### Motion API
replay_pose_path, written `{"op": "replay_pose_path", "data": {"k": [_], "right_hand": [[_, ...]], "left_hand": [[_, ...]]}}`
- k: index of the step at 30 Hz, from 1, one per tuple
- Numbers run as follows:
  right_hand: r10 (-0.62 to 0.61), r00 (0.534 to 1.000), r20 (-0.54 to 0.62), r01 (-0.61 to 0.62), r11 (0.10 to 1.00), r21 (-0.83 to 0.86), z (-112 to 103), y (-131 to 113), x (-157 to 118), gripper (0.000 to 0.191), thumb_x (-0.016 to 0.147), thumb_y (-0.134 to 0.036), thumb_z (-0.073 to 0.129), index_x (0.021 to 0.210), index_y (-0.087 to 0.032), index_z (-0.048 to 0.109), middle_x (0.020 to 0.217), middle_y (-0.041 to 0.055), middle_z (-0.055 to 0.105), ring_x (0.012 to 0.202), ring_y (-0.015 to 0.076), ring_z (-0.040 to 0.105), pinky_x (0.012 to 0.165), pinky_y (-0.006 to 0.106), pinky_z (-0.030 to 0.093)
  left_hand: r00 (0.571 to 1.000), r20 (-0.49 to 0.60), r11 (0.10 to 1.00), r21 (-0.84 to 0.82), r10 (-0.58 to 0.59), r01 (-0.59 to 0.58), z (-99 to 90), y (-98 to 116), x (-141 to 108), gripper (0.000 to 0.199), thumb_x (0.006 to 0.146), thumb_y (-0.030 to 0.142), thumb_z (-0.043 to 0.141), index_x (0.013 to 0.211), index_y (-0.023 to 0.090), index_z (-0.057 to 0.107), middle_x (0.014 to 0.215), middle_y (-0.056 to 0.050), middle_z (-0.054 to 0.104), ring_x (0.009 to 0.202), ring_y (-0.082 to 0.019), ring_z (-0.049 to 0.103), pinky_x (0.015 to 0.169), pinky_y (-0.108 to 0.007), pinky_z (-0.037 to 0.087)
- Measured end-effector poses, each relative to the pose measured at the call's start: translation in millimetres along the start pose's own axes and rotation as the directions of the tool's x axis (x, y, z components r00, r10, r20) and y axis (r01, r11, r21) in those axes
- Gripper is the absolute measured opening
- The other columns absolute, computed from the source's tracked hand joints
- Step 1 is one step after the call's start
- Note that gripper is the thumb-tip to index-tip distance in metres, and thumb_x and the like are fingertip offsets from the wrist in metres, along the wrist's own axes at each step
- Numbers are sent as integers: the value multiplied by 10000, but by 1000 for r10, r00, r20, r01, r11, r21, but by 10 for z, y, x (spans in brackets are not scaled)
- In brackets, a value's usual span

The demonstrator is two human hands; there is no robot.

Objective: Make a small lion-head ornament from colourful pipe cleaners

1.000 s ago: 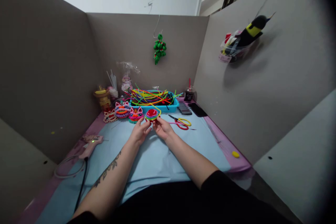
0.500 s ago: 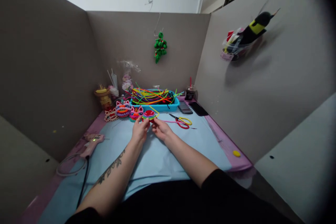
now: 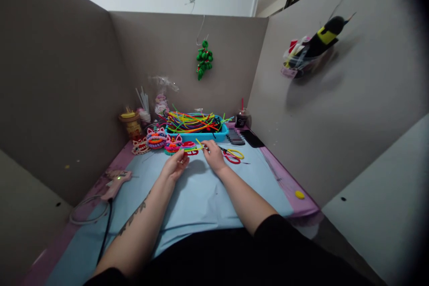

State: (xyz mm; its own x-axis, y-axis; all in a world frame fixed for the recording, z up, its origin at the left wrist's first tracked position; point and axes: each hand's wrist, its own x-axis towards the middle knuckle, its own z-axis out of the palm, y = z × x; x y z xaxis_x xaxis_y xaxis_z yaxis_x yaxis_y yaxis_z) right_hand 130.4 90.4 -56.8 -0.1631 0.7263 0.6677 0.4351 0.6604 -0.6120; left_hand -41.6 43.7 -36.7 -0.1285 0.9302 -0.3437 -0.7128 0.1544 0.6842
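My left hand [image 3: 175,165] is closed on the left side of a small red, pink and green fuzzy piece [image 3: 190,146], raised over the blue cloth. A bent yellow-green pipe cleaner [image 3: 199,142] runs from this piece to my right hand [image 3: 212,153], whose fingers are pinched on it. Scissors [image 3: 234,154] with yellow and red handles lie just right of my right hand. Several colourful animal-face pieces [image 3: 156,138] stand to the left of the held piece.
Behind my hands is a blue tray [image 3: 201,136] heaped with pipe cleaners. A pink glue gun [image 3: 116,183] lies at left with its cable. A phone [image 3: 252,138], a dark drink cup [image 3: 241,119] and a yellow disc [image 3: 299,195] are at right. Grey partitions surround the table.
My right hand has moved off the fuzzy piece, up and to the right, and now pinches the yellow-green pipe cleaner. My left hand still holds the piece, which has tilted.
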Motion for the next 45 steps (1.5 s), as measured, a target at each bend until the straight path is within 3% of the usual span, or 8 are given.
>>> {"op": "replay_pose_path", "data": {"k": [8,21,25,29,31,34,38,45], "right_hand": [[-53,998,-21,54,998,23,-4,16,16,220,785,-133,453,856,-188,654,870,84,624,866,197,566,820,325,444],[294,950,-100,-197,821,536,35,-291,-55,129,709,-303,604,763,-192,639,672,5,607,628,133,543,618,265,449],[427,904,-1,-304,645,701,72,-335,-32,134,641,-289,652,729,-192,621,598,-26,575,547,106,505,563,249,431],[584,779,228,-471,307,827,125,-337,-18,215,516,-253,716,668,-189,577,546,-44,549,503,88,481,493,217,371],[600,727,335,-553,220,804,134,-341,-24,248,468,-242,732,641,-186,563,527,-47,541,489,86,473,474,211,338],[620,696,362,-618,262,741,124,-372,-37,240,446,-249,733,611,-179,574,498,-52,531,470,78,438,466,211,296],[608,735,302,-617,413,669,103,-425,-37,194,435,-232,725,579,-163,614,510,-42,561,508,84,440,521,228,308],[675,729,112,-524,445,727,80,-366,-3,171,460,-227,684,617,-176,641,601,-18,604,606,115,480,588,247,321]], "left_hand": [[1000,-8,1000,-21,-16,15,-25,-3,31,92,753,94,641,713,149,579,618,0,609,546,-88,591,591,-227,530],[997,-50,998,9,55,-54,-30,-15,46,92,705,77,665,732,136,599,639,-10,633,560,-100,597,605,-234,488],[998,34,997,48,61,-62,-63,-26,60,153,671,115,701,795,151,620,750,-34,678,682,-139,638,669,-261,484],[996,78,998,47,41,-45,-61,-32,42,160,664,111,706,789,155,615,755,-30,680,700,-147,642,728,-297,492],[996,87,999,40,28,-32,-52,-33,30,150,672,107,703,784,152,613,748,-26,676,681,-138,637,740,-300,497],[996,85,999,34,18,-21,-42,-35,17,131,683,101,696,769,151,610,724,-18,667,660,-126,629,723,-280,505],[995,104,999,51,7,-12,-40,-39,13,119,691,114,693,770,152,614,747,-28,675,668,-131,631,704,-270,512],[997,66,998,41,51,-54,-61,-33,36,174,679,107,702,809,161,600,761,-21,675,661,-129,643,697,-274,509]]}}
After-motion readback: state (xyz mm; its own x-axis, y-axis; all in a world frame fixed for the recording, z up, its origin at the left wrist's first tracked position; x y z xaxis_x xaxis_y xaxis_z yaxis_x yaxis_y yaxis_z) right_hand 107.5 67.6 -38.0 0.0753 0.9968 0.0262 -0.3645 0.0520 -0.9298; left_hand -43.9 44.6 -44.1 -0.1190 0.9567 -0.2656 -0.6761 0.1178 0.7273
